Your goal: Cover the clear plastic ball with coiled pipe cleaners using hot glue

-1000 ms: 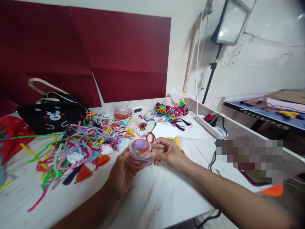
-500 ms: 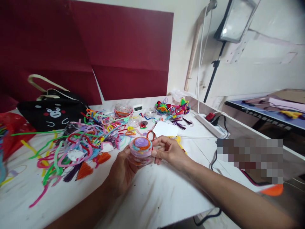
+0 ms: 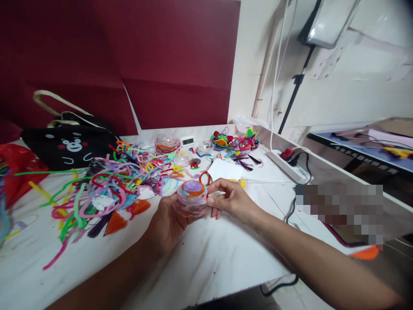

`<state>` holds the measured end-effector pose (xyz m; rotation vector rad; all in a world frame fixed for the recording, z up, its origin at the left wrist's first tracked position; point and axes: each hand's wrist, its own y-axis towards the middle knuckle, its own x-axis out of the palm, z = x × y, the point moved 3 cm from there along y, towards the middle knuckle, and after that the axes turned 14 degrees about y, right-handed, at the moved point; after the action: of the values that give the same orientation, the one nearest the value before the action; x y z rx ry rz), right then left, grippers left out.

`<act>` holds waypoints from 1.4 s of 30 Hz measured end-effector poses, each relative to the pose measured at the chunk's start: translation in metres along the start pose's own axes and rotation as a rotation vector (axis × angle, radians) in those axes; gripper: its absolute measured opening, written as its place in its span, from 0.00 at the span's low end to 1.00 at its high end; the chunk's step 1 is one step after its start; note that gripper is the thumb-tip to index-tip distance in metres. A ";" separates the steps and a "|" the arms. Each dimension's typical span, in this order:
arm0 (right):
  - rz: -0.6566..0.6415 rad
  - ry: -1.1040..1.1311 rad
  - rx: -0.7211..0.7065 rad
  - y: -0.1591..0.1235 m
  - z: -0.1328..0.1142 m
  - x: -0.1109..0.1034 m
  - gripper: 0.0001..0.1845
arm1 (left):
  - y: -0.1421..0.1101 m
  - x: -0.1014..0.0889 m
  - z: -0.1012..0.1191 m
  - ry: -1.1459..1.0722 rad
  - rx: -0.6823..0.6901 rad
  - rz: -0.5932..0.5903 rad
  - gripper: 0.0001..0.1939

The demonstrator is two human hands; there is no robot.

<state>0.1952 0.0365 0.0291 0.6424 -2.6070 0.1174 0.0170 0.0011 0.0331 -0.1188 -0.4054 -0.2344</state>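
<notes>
Between my hands, above the table, is a clear round plastic case (image 3: 192, 198) wound with fuzzy pipe cleaners. A purple spiral sits at its top, ringed by orange, with light blue and pale pink around. My left hand (image 3: 167, 224) cups it from the left and from below, the thumb along its side; some fingers are hidden behind it. At its right edge my right hand (image 3: 230, 200) grips with thumb and fingertips. A white sheet (image 3: 225, 169) lies just beyond the right hand, over part of something yellow (image 3: 241, 182).
A tangled heap of pipe cleaners (image 3: 106, 185) with orange tassels (image 3: 115, 222) covers the left. Behind are a black bag (image 3: 74, 146), clear shells (image 3: 183, 158), a small digital clock (image 3: 187, 141) and colourful finished pieces (image 3: 243, 144). A power strip (image 3: 287, 165) lies along the right edge.
The view has tilted slightly downward, shifting the background. The wound case has turned a little in my hands, and both hands keep their hold on it.
</notes>
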 end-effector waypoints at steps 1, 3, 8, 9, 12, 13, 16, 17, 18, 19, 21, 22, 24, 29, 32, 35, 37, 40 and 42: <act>0.000 -0.004 0.001 0.000 -0.001 0.000 0.31 | 0.000 0.000 0.000 -0.003 -0.007 -0.006 0.17; -0.004 -0.010 0.003 0.000 -0.002 0.000 0.31 | 0.000 0.000 0.001 -0.008 -0.017 -0.013 0.15; -0.017 -0.016 -0.005 -0.002 -0.004 0.000 0.29 | -0.001 0.000 0.002 -0.023 -0.044 -0.021 0.15; -0.014 -0.019 -0.006 -0.002 -0.004 0.001 0.29 | -0.001 0.001 0.001 -0.025 -0.048 -0.037 0.15; 0.012 -0.056 -0.023 -0.003 -0.006 0.000 0.28 | 0.000 0.002 0.001 -0.039 -0.038 -0.097 0.16; 0.024 -0.076 -0.033 -0.004 -0.007 0.000 0.27 | 0.000 0.003 0.001 -0.044 -0.037 -0.110 0.16; 0.042 -0.117 -0.058 -0.004 -0.010 0.000 0.27 | 0.001 0.002 0.001 -0.051 -0.033 -0.120 0.18; 0.041 -0.122 -0.063 -0.004 -0.010 -0.001 0.27 | 0.001 0.002 0.001 -0.051 -0.033 -0.119 0.19; 0.038 -0.124 -0.067 -0.004 -0.011 -0.001 0.27 | 0.001 0.002 0.001 -0.050 -0.033 -0.117 0.20; 0.035 -0.127 -0.070 -0.004 -0.012 -0.001 0.28 | 0.001 0.002 0.002 -0.048 -0.034 -0.117 0.20; 0.036 -0.135 -0.075 -0.005 -0.012 0.000 0.28 | 0.000 0.002 0.002 -0.040 -0.040 -0.120 0.21; 0.036 -0.139 -0.076 -0.005 -0.013 0.000 0.28 | 0.000 0.003 0.003 -0.033 -0.043 -0.120 0.21; 0.035 -0.145 -0.084 -0.006 -0.013 0.000 0.27 | -0.001 0.003 0.004 -0.023 -0.045 -0.104 0.21; 0.034 -0.162 -0.106 -0.005 -0.012 0.001 0.28 | -0.001 0.000 0.004 -0.039 -0.033 -0.056 0.17; 0.062 -0.225 -0.148 -0.006 -0.013 0.000 0.28 | 0.000 -0.003 0.001 -0.055 -0.032 -0.026 0.16; 0.066 -0.327 -0.224 -0.008 -0.015 0.000 0.27 | 0.000 -0.005 -0.001 -0.055 -0.030 0.000 0.16; 0.063 -0.395 -0.271 -0.010 -0.016 0.001 0.26 | 0.001 -0.005 -0.001 -0.059 -0.021 0.018 0.18; 0.067 -0.483 -0.310 -0.013 -0.018 0.002 0.25 | 0.002 -0.006 -0.001 -0.052 -0.012 0.053 0.21; 0.069 -0.529 -0.325 -0.014 -0.017 0.002 0.24 | 0.002 -0.006 -0.001 -0.019 0.003 0.082 0.22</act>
<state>0.2069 0.0263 0.0450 0.5160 -3.0478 -0.5126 0.0123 0.0038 0.0294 -0.1349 -0.4188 -0.1518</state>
